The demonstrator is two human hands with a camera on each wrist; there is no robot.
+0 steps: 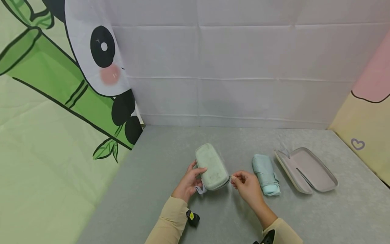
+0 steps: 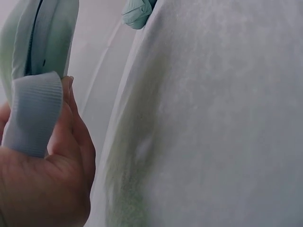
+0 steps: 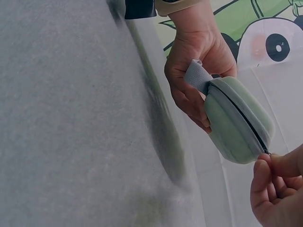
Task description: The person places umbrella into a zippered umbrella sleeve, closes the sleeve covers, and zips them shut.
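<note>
A pale green zippered case (image 1: 212, 166) is held above the table by my left hand (image 1: 189, 183), thumb on its top face and fingers beneath. A grey strap loop (image 2: 35, 111) hangs from the case beside that palm. With thumb and forefinger, my right hand (image 1: 248, 188) pinches the zipper pull (image 3: 267, 152) at the case's near right corner. The dark zipper line (image 3: 241, 111) runs along the case's side in the right wrist view. What the case contains is hidden.
Right of my right hand lies a rolled light-teal cloth bundle (image 1: 265, 174). Farther right, an opened pinkish-grey shallow case (image 1: 315, 169) rests on the grey table (image 1: 146, 210). White sheeting (image 1: 237, 74) stands behind, with a printed panda panel (image 1: 91, 81) at left.
</note>
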